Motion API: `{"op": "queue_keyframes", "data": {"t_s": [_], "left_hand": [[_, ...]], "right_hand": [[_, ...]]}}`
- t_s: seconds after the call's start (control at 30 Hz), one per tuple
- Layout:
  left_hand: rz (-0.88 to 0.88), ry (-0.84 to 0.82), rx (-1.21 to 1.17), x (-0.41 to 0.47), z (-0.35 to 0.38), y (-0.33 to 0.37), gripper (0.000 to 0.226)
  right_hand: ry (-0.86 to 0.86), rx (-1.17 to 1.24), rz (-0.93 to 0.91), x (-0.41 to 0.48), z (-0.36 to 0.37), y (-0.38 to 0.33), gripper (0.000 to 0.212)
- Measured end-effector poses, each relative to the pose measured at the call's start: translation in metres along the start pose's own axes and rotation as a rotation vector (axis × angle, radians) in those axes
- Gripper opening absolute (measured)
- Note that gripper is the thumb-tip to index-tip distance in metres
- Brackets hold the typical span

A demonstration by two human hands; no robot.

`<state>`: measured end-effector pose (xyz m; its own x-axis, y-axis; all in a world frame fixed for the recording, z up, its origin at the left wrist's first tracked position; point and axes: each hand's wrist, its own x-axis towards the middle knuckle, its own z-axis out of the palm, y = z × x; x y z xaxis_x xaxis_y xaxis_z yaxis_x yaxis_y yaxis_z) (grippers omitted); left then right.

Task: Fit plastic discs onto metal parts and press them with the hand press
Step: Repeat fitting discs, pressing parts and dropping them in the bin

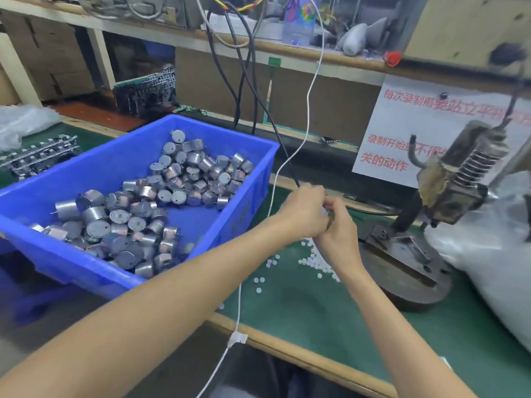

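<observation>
A white paper sheet (402, 130) at 2 o'clock, below the shelf edge, is printed with red Chinese characters in three lines. The top line is read as "每次录制前要站立平", with its end blurred. The middle line is read as "录制开始", one smeared character, then "不得", and is cut off there by the hand press (459, 179). The bottom line is read as "关的动作". A small green label (274, 61) at 12 o'clock cannot be read.

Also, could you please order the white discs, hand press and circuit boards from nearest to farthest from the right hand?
Right hand:
1. white discs, on the mat just beneath it.
2. hand press, to its right.
3. circuit boards, far back left.
</observation>
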<state>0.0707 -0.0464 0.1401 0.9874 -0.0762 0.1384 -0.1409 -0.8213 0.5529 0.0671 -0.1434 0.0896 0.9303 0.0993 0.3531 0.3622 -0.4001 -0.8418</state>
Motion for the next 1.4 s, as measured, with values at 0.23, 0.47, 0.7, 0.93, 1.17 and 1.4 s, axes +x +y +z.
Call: {"op": "queue_keyframes", "data": {"t_s": [0.23,0.47,0.7,0.93,1.17,1.4], "left_hand": [[0.009,-0.105,-0.099,-0.024,0.076,-0.054,0.018],[0.138,-0.071,-0.002,-0.039,0.111,-0.050,0.013],[0.211,-0.016,0.094,-0.046,0.122,-0.048,0.016],[0.203,0.023,-0.001,-0.054,0.120,-0.057,0.014],[0.175,0.087,-0.101,-0.058,0.118,-0.069,0.010],[0.100,0.142,-0.228,-0.057,0.118,-0.070,0.013]], "right_hand": [[0.078,-0.043,0.144,-0.066,-0.035,0.077,0.028],[0.160,0.197,0.243,-0.083,-0.038,0.088,0.020],[0.118,0.197,0.183,-0.085,-0.038,0.088,0.022],[-0.011,0.105,0.106,-0.085,-0.034,0.090,0.033],[-0.071,-0.086,0.068,-0.071,-0.025,0.091,0.027],[-0.114,-0.223,-0.017,-0.069,-0.022,0.089,0.029]]}}
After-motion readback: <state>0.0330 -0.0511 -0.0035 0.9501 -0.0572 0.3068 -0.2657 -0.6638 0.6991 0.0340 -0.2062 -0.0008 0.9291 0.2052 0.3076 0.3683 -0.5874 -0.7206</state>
